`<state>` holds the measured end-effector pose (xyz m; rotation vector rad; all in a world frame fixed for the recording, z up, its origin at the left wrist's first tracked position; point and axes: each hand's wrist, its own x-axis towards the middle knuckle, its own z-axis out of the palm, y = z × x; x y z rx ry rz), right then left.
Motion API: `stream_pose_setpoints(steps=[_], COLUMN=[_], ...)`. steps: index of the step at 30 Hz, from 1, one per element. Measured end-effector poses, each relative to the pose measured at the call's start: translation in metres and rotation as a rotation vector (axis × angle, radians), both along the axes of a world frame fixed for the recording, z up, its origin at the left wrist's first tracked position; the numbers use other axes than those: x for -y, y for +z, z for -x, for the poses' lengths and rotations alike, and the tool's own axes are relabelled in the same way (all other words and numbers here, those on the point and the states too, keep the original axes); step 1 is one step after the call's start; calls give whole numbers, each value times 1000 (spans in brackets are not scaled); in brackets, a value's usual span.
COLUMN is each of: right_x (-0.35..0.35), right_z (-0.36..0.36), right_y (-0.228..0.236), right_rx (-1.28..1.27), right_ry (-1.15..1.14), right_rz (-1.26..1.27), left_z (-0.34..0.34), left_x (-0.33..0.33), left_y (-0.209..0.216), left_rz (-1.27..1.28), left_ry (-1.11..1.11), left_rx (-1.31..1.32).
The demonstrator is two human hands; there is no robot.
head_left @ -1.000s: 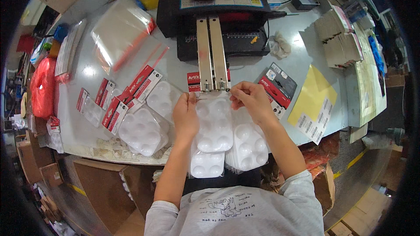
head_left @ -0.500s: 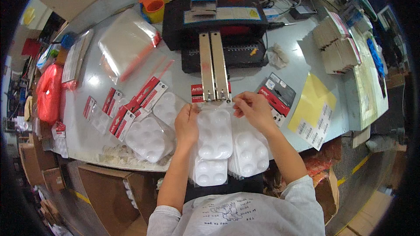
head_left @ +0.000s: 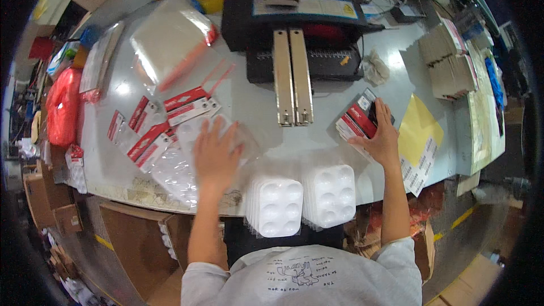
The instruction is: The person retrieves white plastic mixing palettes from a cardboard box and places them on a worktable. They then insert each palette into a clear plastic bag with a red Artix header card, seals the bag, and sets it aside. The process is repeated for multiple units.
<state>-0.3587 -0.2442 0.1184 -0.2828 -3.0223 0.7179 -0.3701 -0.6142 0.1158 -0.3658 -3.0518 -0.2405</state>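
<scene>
My left hand, fingers spread and a little blurred, is over a pile of bagged white plastic palettes at the left. Red and white header cards top these clear bags; my hand hides part of the pile. On the right, my right hand reaches over a small stack of red and black cards, thumb on its lower edge and fingers stretched along the right side. Two stacks of white palettes with round wells, a left one and a right one, lie at the table's front edge.
A black machine with a red lit display stands at the back, two metal bars jutting toward me. Clear bags lie back left. A yellow sheet, barcode labels and stacked cards are at the right.
The bagged palette held under the metal bars has left that spot, and the left pile looks rearranged. My left hand moved left, released; my right hand moved right to the card stack.
</scene>
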Motion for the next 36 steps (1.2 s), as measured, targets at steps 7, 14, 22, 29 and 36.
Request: stream_pose_setpoints(steps=[7, 14, 22, 29, 36], right_x=[3, -5, 49, 102, 99], right_z=[3, 6, -15, -4, -2], right_y=[9, 9, 106, 122, 123], right_rx=[66, -40, -14, 363, 385], right_ry=[-57, -65, -86, 418, 544], right_rz=[-134, -73, 619, 597, 602], left_z=[-1, -56, -67, -74, -71], left_x=[93, -36, -54, -69, -70], left_y=[43, 45, 74, 82, 84], left_rz=[40, -435, -1621, -1389, -1153], left_ry=[-158, 62, 370, 235, 207], left_rx=[74, -32, 604, 609, 450])
